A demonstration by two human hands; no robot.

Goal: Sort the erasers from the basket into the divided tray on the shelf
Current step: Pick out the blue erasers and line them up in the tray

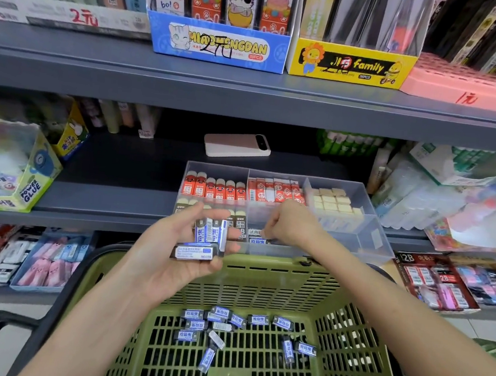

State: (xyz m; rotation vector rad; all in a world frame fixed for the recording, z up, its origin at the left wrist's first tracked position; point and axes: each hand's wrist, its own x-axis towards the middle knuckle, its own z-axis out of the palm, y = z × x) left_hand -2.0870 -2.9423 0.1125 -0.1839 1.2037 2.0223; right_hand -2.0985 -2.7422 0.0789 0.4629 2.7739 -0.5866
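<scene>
My left hand [175,241] holds a small stack of blue-and-black wrapped erasers [205,238] above the far rim of the green basket [357,334]. My right hand [288,225] reaches into the front middle compartment of the clear divided tray [370,230] and pinches one blue eraser [258,241] there. Several more blue erasers [221,321] lie loose on the basket floor. The tray's other compartments hold red erasers [213,187], red-and-white ones [276,190], beige ones [334,203] and brown-wrapped ones [237,221].
A pink phone [237,145] lies on the shelf behind the tray. A glue box [15,171] stands at the left, plastic packs [439,200] at the right. Display boxes fill the upper shelf [249,94]. Eraser trays [52,260] sit on the lower shelf.
</scene>
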